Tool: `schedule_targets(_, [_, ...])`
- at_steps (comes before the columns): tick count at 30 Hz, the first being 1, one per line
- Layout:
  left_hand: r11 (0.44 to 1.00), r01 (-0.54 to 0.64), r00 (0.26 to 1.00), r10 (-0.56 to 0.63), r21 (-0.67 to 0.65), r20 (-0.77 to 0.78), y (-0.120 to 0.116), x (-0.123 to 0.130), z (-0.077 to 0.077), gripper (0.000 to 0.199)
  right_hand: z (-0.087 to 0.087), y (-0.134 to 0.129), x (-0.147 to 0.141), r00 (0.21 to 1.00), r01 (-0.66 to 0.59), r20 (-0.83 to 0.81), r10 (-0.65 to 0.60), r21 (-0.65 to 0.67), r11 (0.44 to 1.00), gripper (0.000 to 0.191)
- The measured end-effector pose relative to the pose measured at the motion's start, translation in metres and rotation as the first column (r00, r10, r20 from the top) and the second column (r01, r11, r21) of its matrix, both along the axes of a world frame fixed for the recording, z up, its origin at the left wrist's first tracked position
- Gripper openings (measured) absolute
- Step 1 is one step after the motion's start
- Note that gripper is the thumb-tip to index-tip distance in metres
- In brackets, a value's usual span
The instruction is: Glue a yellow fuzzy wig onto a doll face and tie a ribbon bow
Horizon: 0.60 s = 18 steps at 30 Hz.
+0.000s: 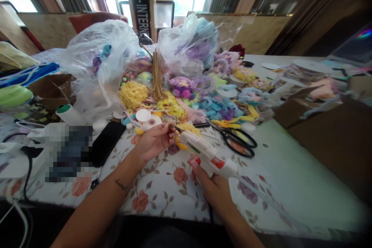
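Glue gun (200,148) lies at the centre of the frame, tilted, its nozzle pointing up and left. The right hand (212,190) has its fingers closed around the handle, near the red trigger. The left hand (154,141) pinches a small brownish piece (171,125) between its fingers, right at the nozzle; whether they touch is unclear.

Two clear bags stand among the craft pieces: the left bag (112,52), upper left of centre, shows blue and purple pieces through its film; the right bag (177,42), upper centre, holds fluffy blue and purple material. At the left, a brown container (54,91) stands open, its contents too dim to tell. A carton (334,135) fills the right edge; its inside is hidden.

Between the bags rises a bundle of tan stems (157,79). Scissors (224,132) lie right of the gun on the floral tabletop (162,178), and a black phone (107,143) lies left of centre.
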<state>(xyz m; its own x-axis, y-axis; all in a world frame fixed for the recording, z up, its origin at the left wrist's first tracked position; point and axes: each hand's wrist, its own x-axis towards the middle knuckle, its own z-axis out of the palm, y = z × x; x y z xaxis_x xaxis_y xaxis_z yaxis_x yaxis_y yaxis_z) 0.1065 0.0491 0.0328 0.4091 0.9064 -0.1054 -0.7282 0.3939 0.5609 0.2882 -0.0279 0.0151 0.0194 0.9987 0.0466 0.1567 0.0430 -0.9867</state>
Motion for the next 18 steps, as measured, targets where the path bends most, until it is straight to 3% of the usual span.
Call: schedule_targets(18, [1.0,0.002,1.0,-0.002,0.013,-0.002,-0.0009,0.0006,0.0018,0.009,-0.0026,0.0007,0.0025,0.999,0.0,0.054,0.002,-0.027,1.0,0.029])
